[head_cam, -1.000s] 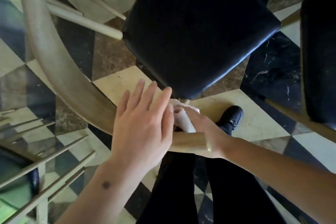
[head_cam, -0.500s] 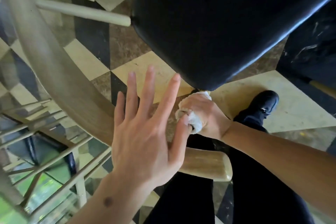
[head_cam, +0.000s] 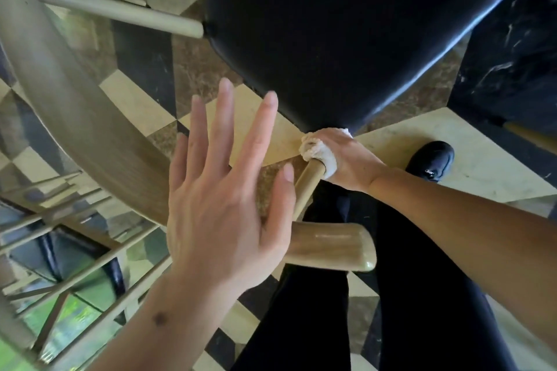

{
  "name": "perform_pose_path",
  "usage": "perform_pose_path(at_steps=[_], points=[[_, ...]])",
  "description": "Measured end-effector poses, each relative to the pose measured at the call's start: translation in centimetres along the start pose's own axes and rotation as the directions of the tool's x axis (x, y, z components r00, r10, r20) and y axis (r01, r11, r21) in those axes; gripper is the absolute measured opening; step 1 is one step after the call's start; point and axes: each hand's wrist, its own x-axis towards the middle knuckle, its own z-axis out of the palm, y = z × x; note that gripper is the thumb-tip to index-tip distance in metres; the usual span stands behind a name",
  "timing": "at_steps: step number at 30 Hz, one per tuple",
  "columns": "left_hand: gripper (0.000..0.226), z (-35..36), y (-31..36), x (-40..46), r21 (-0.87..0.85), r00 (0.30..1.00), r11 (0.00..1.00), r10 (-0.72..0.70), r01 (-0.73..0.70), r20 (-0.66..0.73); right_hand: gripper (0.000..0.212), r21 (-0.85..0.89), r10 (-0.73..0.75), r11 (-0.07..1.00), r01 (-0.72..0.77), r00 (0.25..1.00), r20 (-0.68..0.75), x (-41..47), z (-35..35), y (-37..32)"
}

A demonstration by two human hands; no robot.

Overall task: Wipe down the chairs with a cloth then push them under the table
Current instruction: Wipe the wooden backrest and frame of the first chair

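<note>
Wooden chair (head_cam: pixel 90 135) rail under our flat, spread left hand (head_cam: pixel 223 199); right hand (head_cam: pixel 346 159) at two o'clock grips white cloth (head_cam: pixel 316 150) round spindle (head_cam: pixel 307 187), fingers hidden.

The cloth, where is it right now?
In the head view, right of centre, the cloth is wrapped around a wooden chair post, gripped by the right hand, just below the black seat.
</note>
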Motion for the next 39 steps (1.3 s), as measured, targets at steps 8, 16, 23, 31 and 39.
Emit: perform_pose_path(at_steps=[8, 16, 23, 31, 39], points=[[0.063, -0.5, 0.5, 0.4, 0.002, 0.999, 1.0, -0.018, 0.018, 0.042, 0.03, 0.018, -0.213, 0.973, 0.231, 0.922, -0.323, -1.5, -1.6, -9.5], [0.064, -0.3, 0.6, 0.4, -0.005, 1.0, 1.0, 0.025, -0.025, -0.008, 0.014, 0.149, -0.112, 0.979, 0.14, 0.976, -0.185, -1.3, -1.2, -6.1], [0.063, 0.1, 0.6, 0.3, 0.0, 0.999, 1.0, 0.027, -0.027, 0.026, 0.016, -0.039, 0.044, 0.998, -0.043, 0.999, 0.026, 0.6, 1.8, 2.5], [0.065, -0.1, 1.0, 0.4, 0.025, 0.986, 1.0, -0.002, -0.003, 0.165, 0.033, -0.014, 0.095, 0.995, -0.094, 0.973, 0.21, -0.5, -1.7, 0.3], [0.065, -0.6, 1.7, 0.6, -0.022, 0.95, 0.999, -0.026, 0.034, 0.31, 0.059, 0.256, 0.489, 0.803, -0.538, 0.841, 0.231, -1.8, -9.1, -2.5]])
